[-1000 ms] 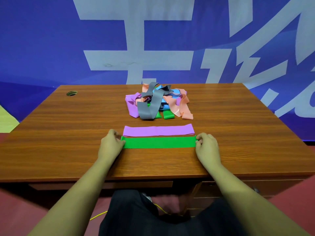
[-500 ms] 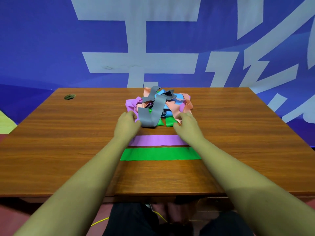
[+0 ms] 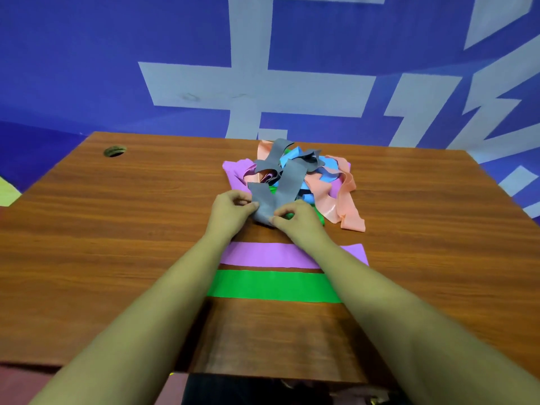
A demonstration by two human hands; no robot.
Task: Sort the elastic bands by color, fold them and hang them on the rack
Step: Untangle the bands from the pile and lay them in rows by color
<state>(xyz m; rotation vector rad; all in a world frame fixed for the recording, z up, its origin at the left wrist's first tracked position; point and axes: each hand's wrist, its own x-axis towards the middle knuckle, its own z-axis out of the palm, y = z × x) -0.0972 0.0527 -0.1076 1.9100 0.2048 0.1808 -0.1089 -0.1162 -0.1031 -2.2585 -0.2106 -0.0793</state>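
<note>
A tangled pile of elastic bands (image 3: 318,182) in grey, blue, pink, purple and green lies at the far middle of the wooden table (image 3: 117,244). Both hands reach into its near edge. My left hand (image 3: 230,210) and my right hand (image 3: 298,219) each pinch the lower end of the grey band (image 3: 287,182), which runs up over the pile. Nearer to me, a folded purple band (image 3: 268,254) and a folded green band (image 3: 271,285) lie flat side by side, partly hidden under my forearms. No rack is in view.
A round cable hole (image 3: 114,150) sits at the table's far left corner. A blue wall banner with large white characters (image 3: 263,83) stands right behind the table. The table's near edge (image 3: 263,375) is close to my body.
Both hands left the ends of the flat green band, moved forward over the purple band to the pile, and now pinch the grey band's near end. My head moved closer to the table.
</note>
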